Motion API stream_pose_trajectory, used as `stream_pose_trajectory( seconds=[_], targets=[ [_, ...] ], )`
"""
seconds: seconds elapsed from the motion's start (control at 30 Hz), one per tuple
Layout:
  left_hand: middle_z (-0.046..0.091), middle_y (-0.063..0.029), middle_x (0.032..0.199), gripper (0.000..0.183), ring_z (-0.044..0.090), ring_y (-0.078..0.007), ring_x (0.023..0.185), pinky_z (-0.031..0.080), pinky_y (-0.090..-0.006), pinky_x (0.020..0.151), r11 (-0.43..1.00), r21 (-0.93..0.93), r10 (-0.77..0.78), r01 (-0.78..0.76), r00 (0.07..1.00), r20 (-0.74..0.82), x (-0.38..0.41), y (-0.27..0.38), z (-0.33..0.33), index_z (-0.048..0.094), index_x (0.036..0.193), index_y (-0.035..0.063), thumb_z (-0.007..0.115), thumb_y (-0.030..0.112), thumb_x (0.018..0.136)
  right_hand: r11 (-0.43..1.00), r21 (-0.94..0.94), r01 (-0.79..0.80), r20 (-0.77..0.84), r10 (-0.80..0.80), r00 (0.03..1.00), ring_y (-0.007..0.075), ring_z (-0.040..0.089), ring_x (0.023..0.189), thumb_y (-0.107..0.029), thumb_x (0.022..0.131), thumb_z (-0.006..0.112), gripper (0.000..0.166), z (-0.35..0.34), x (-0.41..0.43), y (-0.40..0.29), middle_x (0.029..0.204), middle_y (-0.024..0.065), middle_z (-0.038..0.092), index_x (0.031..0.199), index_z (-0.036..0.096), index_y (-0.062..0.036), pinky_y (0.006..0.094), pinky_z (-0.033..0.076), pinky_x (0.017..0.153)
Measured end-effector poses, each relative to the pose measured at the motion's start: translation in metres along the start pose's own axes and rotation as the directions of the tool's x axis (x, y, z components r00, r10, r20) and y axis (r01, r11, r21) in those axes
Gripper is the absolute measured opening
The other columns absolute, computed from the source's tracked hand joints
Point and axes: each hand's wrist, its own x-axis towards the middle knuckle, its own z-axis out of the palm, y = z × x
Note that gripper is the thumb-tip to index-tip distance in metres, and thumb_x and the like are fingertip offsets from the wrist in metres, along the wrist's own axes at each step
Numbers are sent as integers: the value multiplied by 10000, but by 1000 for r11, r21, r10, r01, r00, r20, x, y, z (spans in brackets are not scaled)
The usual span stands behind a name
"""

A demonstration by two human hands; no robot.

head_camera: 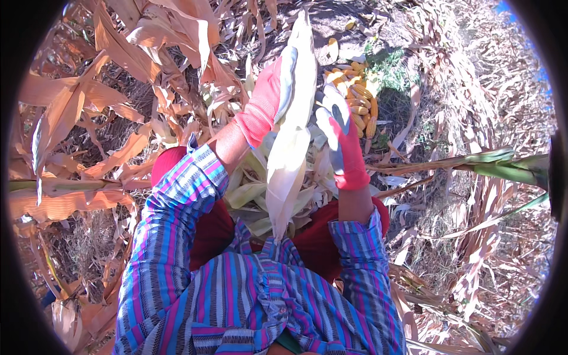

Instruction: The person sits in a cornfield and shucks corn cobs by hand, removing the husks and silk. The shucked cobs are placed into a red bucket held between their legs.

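Observation:
My left hand [270,95], in a red glove with a grey palm, holds an ear of maize in its pale husk [304,75], upright in the picture before me. A loosened husk leaf [286,173] hangs from it toward my lap. My right hand [337,128], gloved alike, is just right of the ear, its fingers apart; I see nothing held in it. Beyond it lies a pile of husked yellow maize cobs [361,97], partly hidden by the glove. Pale stripped husks [248,195] are heaped between my knees.
Dry maize stalks and leaves [66,97] stand close on the left. A partly green stalk [510,168] reaches in from the right. Dry leaf litter [466,111] covers the ground at the right. One separate cob [333,48] lies beyond the pile, near green weeds [392,71].

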Motion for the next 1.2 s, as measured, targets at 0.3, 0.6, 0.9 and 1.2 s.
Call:
stream_pose_trajectory(
  seconds=[0.3, 0.6, 0.9, 1.2],
  targets=[
    [569, -19, 923, 386, 492, -97, 864, 412, -254, 785, 996, 14, 88, -90, 989, 115, 1, -13, -10, 549, 1117, 14, 466, 342, 933, 985, -87, -146, 21, 148, 989, 128, 565, 928, -32, 721, 678, 572, 33, -7, 20, 1053, 58, 580, 1232, 422, -13, 265, 467, 783],
    [592, -19, 776, 225, 513, -92, 698, 438, -244, 663, 999, -1, 54, -54, 996, -69, 2, 4, -18, 610, 956, 10, 472, 185, 923, 958, -91, -273, 118, 283, 952, 130, 581, 906, -34, 717, 651, 531, 38, -10, 8, 1027, 58, 592, 1208, 449, -14, 254, 473, 756],
    [623, -24, 816, 196, 583, -135, 690, 477, -285, 659, 699, -661, -315, 272, 947, 57, 3, -3, -14, 596, 922, 74, 504, 246, 904, 922, 209, -327, 305, 257, 917, 115, 555, 811, -150, 803, 565, 281, 29, -11, 42, 890, 20, 570, 1051, 524, -23, 254, 454, 699],
    [598, -6, 742, 195, 495, -74, 673, 435, -244, 640, 959, 247, 198, -137, 951, -238, 15, -19, -26, 610, 961, 11, 510, 165, 896, 999, -43, -11, -149, 4, 989, 145, 477, 1055, -66, 842, 565, 513, 60, 27, 22, 1206, 97, 481, 1305, 354, 3, 273, 393, 897]
  ],
)
